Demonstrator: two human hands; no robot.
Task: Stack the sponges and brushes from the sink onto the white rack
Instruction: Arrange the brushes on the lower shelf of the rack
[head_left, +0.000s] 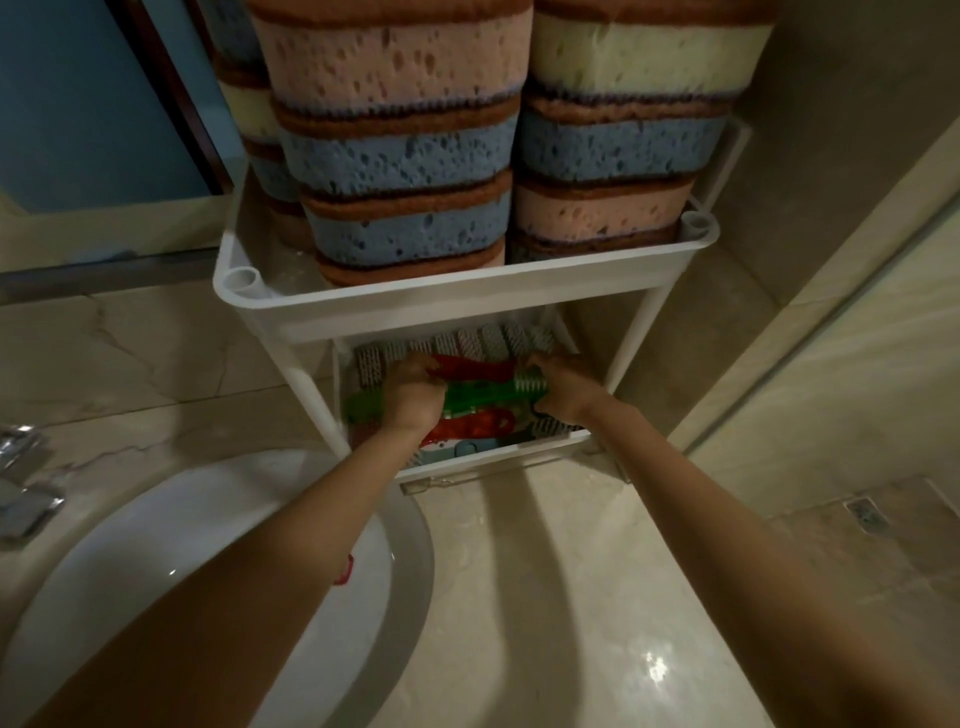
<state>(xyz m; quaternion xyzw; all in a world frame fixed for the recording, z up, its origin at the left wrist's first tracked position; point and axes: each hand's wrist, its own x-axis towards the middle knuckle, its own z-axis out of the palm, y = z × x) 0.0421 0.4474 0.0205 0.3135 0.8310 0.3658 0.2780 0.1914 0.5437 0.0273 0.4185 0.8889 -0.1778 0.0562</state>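
The white rack (467, 291) stands on the marble counter beside the sink (291, 525). Its upper tray carries tall stacks of pink, blue and cream sponges (405, 156). In the lower tray lie several brushes, bristles showing at the back. My left hand (413, 392) and my right hand (558, 387) both reach into that lower tray. Together they grip a green brush (483, 397), one hand at each end, with a red brush (478, 371) just behind it and another red brush (467, 426) in front. A small red item (344, 569) shows in the sink past my left forearm.
A chrome tap (23, 483) sits at the left edge of the sink. A tiled wall and glass panel rise on the right, with a floor drain (870, 512) below. A blue door stands at the back left.
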